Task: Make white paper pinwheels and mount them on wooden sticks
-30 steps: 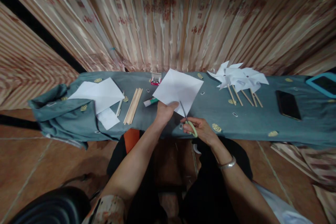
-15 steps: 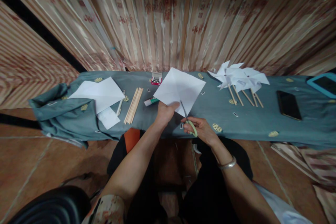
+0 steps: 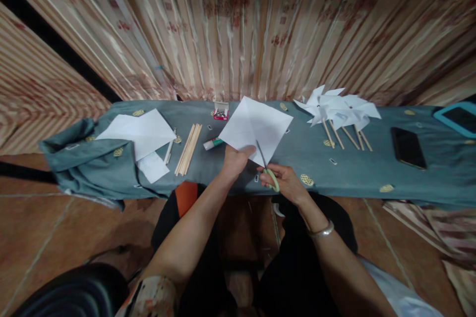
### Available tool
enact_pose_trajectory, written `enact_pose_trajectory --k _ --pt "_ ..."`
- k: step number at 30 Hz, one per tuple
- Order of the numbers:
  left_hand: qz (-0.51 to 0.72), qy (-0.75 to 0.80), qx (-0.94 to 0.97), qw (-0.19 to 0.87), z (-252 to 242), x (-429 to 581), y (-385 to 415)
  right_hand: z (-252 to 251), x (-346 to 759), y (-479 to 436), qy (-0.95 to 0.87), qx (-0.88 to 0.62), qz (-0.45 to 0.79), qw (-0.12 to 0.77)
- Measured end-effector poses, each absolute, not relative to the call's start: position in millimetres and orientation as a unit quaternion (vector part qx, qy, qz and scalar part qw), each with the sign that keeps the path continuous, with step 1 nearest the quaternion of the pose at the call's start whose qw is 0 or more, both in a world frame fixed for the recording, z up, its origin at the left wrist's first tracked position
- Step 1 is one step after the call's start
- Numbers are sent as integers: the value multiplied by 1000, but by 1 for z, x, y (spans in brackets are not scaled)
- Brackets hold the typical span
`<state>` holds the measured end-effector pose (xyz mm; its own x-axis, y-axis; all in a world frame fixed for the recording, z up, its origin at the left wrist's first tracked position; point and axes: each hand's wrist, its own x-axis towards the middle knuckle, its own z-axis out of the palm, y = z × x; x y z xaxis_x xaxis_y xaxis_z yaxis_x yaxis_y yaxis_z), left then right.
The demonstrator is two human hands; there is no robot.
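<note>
A white square sheet of paper [image 3: 256, 121] is held up over the table, one corner pointing toward me. My left hand [image 3: 238, 159] pinches its lower left edge, thumb on top. In my right hand [image 3: 284, 181] are scissors [image 3: 273, 179] with pale green handles. Their dark blade lies over the paper, running up from the near corner toward the middle. Just behind the left hand, a glue stick [image 3: 212, 143] lies partly under the sheet. Beyond it stands an open small red box [image 3: 221, 112] holding small metal pieces.
Left on the grey-green cloth [image 3: 238, 185] are wooden sticks [image 3: 189, 151], a pen [image 3: 169, 151] and white paper sheets [image 3: 152, 129]. To the right lie white paper pinwheels [image 3: 334, 106] on sticks, a dark phone [image 3: 408, 147] and a blue-framed device [image 3: 459, 119]. A pleated curtain [image 3: 238, 29] hangs behind.
Almost nothing differs. The paper and scissors have shifted very slightly, with both hands keeping their grip.
</note>
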<state>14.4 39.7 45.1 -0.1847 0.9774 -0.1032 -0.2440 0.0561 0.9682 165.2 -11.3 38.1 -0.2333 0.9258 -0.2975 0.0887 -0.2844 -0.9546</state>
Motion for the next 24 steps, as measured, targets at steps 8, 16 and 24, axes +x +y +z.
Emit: enact_pose_trajectory --k 8,16,24 --pt "573 505 360 535 43 17 38 40 165 -10 -498 -517 604 346" --pt "575 504 362 534 43 18 36 36 166 -10 -507 -517 596 349" --pt "572 497 366 540 41 19 36 38 167 -9 -501 -524 592 352"
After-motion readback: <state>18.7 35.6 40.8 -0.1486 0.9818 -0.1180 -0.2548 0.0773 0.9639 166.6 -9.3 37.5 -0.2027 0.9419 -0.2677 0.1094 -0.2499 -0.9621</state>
